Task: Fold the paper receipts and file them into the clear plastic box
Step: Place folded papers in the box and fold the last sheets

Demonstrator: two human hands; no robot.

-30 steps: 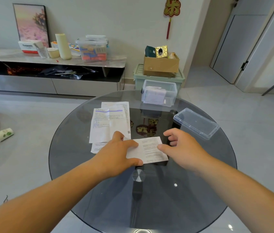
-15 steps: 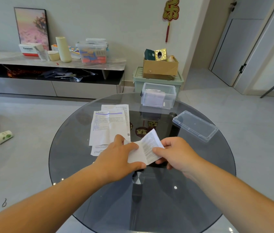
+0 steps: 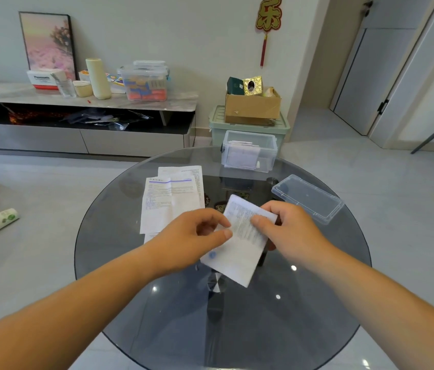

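A folded paper receipt [image 3: 237, 252] is held up over the middle of the round smoked-glass desk [image 3: 135, 303], clear of its surface, between both hands. It is a white rectangle turned at a slant, one corner pointing away toward the box and the opposite corner hanging toward the person. Its upper half carries dense lines of small grey print, too fine to read. The lower half is mostly blank, with a small round blue mark near its left edge.

The left hand [image 3: 191, 236] pinches the receipt's left edge between thumb and forefinger, the other fingers curled under. The right hand [image 3: 290, 231] grips the upper right edge, thumb laid on the printed face and fingers wrapped behind the paper.

Just beyond the left hand, a loose pile of unfolded receipts [image 3: 167, 206] lies flat on the desk; the top sheet has a blue line across its head. At the far edge of the desk stands the clear plastic box [image 3: 267, 156], open at the top, with white papers upright inside it. Its clear lid [image 3: 307, 198] lies flat to the right, near the right hand and apart from the box.
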